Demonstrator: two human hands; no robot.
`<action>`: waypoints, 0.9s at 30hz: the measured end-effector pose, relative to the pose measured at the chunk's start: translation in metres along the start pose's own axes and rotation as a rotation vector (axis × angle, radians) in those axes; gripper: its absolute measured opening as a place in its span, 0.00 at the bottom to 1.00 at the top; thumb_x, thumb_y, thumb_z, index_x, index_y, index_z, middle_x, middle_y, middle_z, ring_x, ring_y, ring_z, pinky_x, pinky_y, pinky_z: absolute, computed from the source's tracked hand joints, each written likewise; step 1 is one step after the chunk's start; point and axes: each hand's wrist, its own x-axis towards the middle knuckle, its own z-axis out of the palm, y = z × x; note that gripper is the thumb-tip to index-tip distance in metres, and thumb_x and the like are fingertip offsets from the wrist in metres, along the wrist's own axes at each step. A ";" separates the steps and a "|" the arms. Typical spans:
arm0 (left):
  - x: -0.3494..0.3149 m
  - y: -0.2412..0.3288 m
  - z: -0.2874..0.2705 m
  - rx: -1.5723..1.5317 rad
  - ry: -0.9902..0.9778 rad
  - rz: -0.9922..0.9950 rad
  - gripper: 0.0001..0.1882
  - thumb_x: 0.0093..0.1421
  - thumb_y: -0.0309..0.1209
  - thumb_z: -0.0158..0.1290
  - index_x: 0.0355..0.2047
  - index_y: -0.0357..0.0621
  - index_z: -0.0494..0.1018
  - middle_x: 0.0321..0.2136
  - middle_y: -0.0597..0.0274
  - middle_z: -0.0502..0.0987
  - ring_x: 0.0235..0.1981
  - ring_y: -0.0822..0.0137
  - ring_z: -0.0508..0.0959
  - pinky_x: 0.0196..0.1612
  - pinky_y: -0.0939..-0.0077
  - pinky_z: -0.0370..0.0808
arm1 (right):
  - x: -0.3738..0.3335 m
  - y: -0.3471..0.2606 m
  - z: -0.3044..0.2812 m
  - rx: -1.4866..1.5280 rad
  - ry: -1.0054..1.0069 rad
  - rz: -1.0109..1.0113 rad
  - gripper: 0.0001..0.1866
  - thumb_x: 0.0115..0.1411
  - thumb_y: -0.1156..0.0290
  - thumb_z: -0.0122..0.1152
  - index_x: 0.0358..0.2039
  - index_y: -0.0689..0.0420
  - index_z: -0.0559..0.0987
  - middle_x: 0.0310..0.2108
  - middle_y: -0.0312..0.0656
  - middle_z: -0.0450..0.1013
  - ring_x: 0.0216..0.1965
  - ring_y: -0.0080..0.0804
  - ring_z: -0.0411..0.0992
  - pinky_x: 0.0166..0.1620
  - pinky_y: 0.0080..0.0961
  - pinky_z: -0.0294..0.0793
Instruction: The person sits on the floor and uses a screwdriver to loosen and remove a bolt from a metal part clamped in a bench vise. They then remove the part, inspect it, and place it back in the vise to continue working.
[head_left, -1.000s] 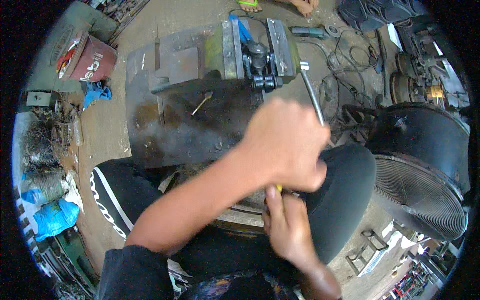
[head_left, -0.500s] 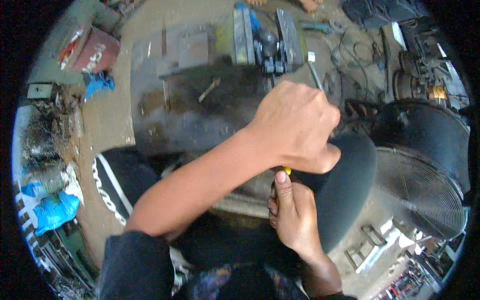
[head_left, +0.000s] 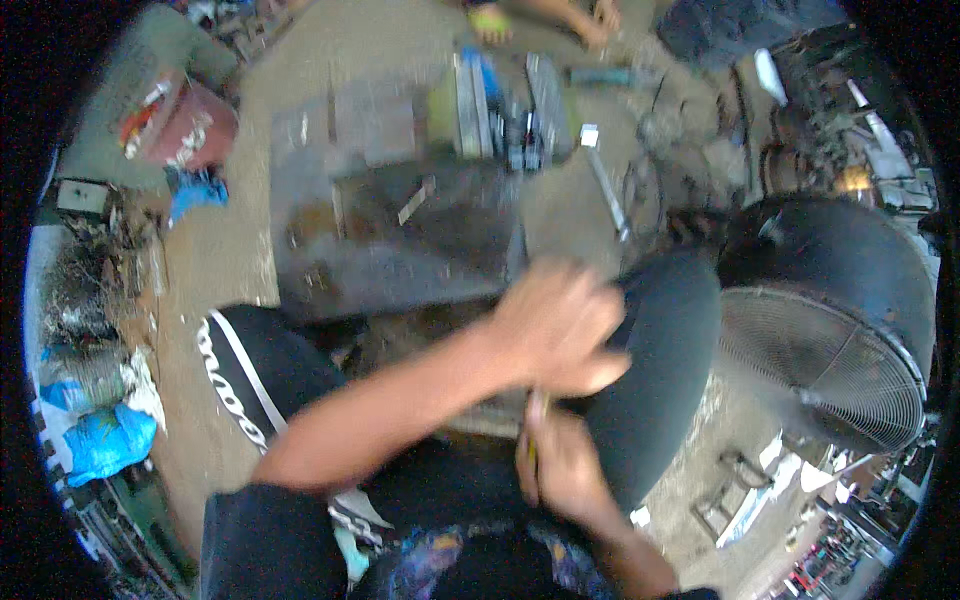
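Note:
My left hand [head_left: 565, 325] is closed like a fist over my lap, back of the hand up, blurred by motion. Whatever lies in its fingers is hidden. Just below it, my right hand [head_left: 565, 455] is closed with its thumb up, nearly touching the left. A sliver of a small yellow thing [head_left: 532, 452] shows at the right hand's fingers; its kind is too blurred to tell. Beyond my hands lies a dark, worn metal plate [head_left: 400, 265] with a short flat metal strip [head_left: 416, 201] on it.
A large round fan [head_left: 820, 360] stands at the right, beyond my knee. Upright metal bars [head_left: 470, 105] stand at the plate's far edge. Right of them a long grey rod-like tool [head_left: 607, 195] lies on the floor. A red bucket [head_left: 195, 125] is far left. Another person's limbs [head_left: 580, 22] show at the top.
Both my hands have moved down and slightly left, closer to my body. They remain one above the other. The view has shifted a little, uncovering more of the long grey tool.

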 end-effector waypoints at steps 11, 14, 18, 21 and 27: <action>-0.100 -0.009 -0.035 -0.150 0.751 0.084 0.11 0.46 0.34 0.58 0.24 0.37 0.75 0.23 0.57 0.77 0.24 0.61 0.77 0.28 0.70 0.72 | 0.047 0.034 0.028 -0.286 0.324 -0.383 0.23 0.71 0.55 0.53 0.37 0.68 0.74 0.27 0.67 0.76 0.32 0.69 0.76 0.37 0.58 0.74; -0.113 -0.030 -0.032 -0.373 0.727 -0.405 0.13 0.56 0.35 0.59 0.23 0.37 0.76 0.17 0.55 0.74 0.20 0.62 0.75 0.27 0.72 0.69 | 0.061 0.009 0.053 -0.422 0.447 -0.585 0.18 0.65 0.61 0.59 0.44 0.65 0.73 0.41 0.63 0.73 0.43 0.62 0.74 0.47 0.53 0.74; -0.117 -0.056 -0.013 -0.145 0.594 -0.765 0.27 0.62 0.52 0.59 0.27 0.35 0.80 0.21 0.51 0.80 0.26 0.56 0.82 0.35 0.65 0.76 | 0.084 -0.022 0.051 -0.371 0.791 -0.964 0.19 0.62 0.63 0.62 0.47 0.62 0.74 0.47 0.56 0.67 0.51 0.55 0.66 0.55 0.48 0.65; -0.121 -0.054 0.045 0.111 0.238 -0.893 0.30 0.59 0.56 0.61 0.30 0.34 0.79 0.30 0.43 0.83 0.38 0.46 0.84 0.43 0.53 0.78 | 0.080 -0.076 -0.003 -0.271 1.135 -1.157 0.20 0.63 0.59 0.62 0.45 0.63 0.73 0.44 0.56 0.67 0.48 0.56 0.65 0.51 0.52 0.62; -0.119 -0.092 0.112 -0.043 0.347 -0.871 0.31 0.61 0.53 0.58 0.39 0.30 0.77 0.37 0.34 0.81 0.44 0.40 0.82 0.48 0.48 0.77 | 0.045 -0.226 -0.146 -0.474 1.184 -1.562 0.26 0.72 0.51 0.49 0.42 0.66 0.75 0.39 0.61 0.74 0.38 0.64 0.73 0.43 0.53 0.71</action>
